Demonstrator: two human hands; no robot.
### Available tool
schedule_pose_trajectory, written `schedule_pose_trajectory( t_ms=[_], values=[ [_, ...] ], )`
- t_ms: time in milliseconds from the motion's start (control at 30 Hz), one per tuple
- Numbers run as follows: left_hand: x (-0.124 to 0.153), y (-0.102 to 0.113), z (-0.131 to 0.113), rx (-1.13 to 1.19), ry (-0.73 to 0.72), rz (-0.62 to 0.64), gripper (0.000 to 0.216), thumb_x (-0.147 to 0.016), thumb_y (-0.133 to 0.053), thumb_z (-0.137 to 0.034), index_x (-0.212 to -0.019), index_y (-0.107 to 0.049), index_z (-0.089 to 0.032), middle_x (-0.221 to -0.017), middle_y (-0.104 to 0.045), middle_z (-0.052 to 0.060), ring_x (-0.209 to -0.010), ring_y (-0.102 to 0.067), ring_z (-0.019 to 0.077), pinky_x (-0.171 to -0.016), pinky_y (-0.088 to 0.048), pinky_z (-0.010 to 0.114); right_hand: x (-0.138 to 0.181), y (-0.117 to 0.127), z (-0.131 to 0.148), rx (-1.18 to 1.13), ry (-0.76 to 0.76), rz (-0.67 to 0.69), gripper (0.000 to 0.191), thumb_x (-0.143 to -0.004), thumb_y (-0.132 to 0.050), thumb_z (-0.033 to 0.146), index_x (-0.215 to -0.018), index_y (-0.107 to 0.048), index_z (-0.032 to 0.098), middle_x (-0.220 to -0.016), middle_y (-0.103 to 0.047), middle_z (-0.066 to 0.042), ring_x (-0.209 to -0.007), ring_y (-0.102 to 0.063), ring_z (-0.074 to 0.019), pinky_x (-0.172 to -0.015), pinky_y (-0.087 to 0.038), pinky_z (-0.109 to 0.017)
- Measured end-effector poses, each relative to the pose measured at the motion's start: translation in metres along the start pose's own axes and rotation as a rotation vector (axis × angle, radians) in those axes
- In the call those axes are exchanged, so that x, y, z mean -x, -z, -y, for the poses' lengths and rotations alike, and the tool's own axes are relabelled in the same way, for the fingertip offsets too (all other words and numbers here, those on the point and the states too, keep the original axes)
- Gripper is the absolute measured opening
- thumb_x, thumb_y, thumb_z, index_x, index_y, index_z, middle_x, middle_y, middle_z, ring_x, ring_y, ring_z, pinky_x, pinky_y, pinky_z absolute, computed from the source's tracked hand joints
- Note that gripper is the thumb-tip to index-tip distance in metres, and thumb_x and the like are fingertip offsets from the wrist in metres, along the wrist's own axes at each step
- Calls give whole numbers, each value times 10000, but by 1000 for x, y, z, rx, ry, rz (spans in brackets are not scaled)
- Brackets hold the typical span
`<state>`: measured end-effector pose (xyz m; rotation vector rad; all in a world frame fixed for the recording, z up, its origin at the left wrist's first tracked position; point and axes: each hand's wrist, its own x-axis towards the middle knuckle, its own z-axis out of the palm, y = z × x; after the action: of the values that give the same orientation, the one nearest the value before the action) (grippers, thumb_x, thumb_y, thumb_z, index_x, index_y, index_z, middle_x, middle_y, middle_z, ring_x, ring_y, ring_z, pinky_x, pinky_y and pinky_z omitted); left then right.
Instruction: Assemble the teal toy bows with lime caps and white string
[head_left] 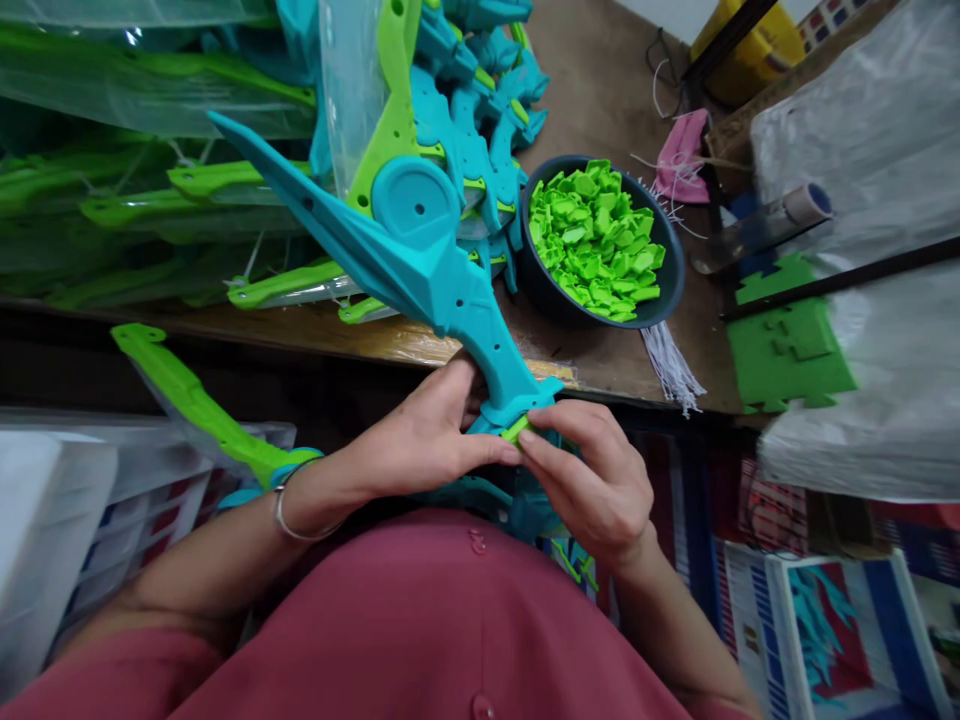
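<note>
A turquoise plastic toy bow slants across the middle of the view, with a round disc and a green limb at its upper part. My left hand is wrapped around the lower end of its handle, and the thumb presses against a small green plastic piece. Between the fingers of my right hand the same green piece is pinched, right at the handle's end. The fingers partly cover it, so how far it sits in the handle cannot be seen.
A dark bowl full of small green pieces stands on the wooden table. Several bows are piled at the left. White strings hang over the edge. Crates stand at lower right, near a green foam mat.
</note>
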<state>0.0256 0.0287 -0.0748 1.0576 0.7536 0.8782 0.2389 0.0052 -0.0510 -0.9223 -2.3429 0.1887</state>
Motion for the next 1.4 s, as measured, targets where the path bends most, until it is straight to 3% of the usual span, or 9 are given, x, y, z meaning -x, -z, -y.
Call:
schedule_pose_trajectory(
  t_ms=[233,300,400,467,533,600,867,1200,1400],
  values=[
    [2,-2,5,-67,-18,-27,393,-755,-804,-158,-1062,-561,-196,-1063,-669,42,-941,-667,210,-827,-593,352,4,1,9,-48,-79,-4,341,-911,-747,114,-1203,-687,279,-1144,-686,-89,-1065,-664,-260,-874,-601,-462],
    [3,-2,4,-56,-35,-17,406,-769,-799,-152,-1099,-568,-200,-1117,-682,52,-1015,-680,230,-880,-593,368,4,1,7,-85,-202,-54,306,-908,-772,178,-1179,-698,301,-1223,-659,-85,-1152,-637,-279,-948,-577,-491],
    [6,-4,4,-54,-68,-2,436,-811,-784,-161,-1188,-568,-207,-1239,-685,82,-1158,-676,269,-996,-574,419,2,-2,-2,-249,-469,-125,525,-857,-841,328,-1333,-620,307,-1440,-564,-104,-1336,-548,-318,-1043,-539,-503],
    [9,-6,3,-116,-84,-14,477,-821,-783,-171,-1245,-568,-210,-1325,-667,105,-1252,-646,304,-1062,-547,460,0,-6,-10,-543,-654,-15,649,-820,-859,441,-1379,-570,283,-1421,-595,-109,-1294,-594,-306,-1012,-565,-459],
    [12,-8,3,-215,-105,-42,519,-814,-781,-162,-1284,-566,-212,-1409,-631,124,-1344,-588,340,-1115,-513,502,-2,-9,-15,-826,-797,132,627,-802,-856,497,-1317,-586,265,-1251,-689,-80,-1105,-687,-259,-917,-598,-396],
    [15,-9,3,-317,-133,-70,541,-815,-761,-145,-1312,-559,-215,-1447,-606,133,-1382,-553,357,-1150,-479,543,-3,-12,-14,-945,-882,190,582,-789,-859,497,-1252,-602,256,-1108,-721,-46,-956,-706,-216,-856,-597,-353],
    [19,-13,9,-438,-177,-134,394,-846,-704,-169,-1215,-567,-174,-1259,-665,136,-1189,-658,338,-1069,-520,560,-1,-17,2,-853,-884,107,466,-833,-802,401,-1227,-598,259,-1120,-706,-33,-950,-676,-193,-873,-560,-340],
    [23,-14,11,-492,-216,-137,350,-854,-692,-186,-1183,-574,-181,-1223,-665,137,-1181,-651,347,-1067,-513,564,0,-17,13,-808,-897,41,442,-832,-792,358,-1213,-595,251,-1126,-721,-34,-966,-696,-202,-875,-570,-350],
    [12,-2,15,-255,-142,-90,401,-805,-750,-174,-1165,-575,-177,-1228,-681,123,-1197,-654,338,-1052,-540,510,-5,-25,6,-722,-854,19,423,-829,-790,382,-1182,-610,233,-1084,-720,-33,-941,-692,-202,-858,-563,-334]
  ],
)
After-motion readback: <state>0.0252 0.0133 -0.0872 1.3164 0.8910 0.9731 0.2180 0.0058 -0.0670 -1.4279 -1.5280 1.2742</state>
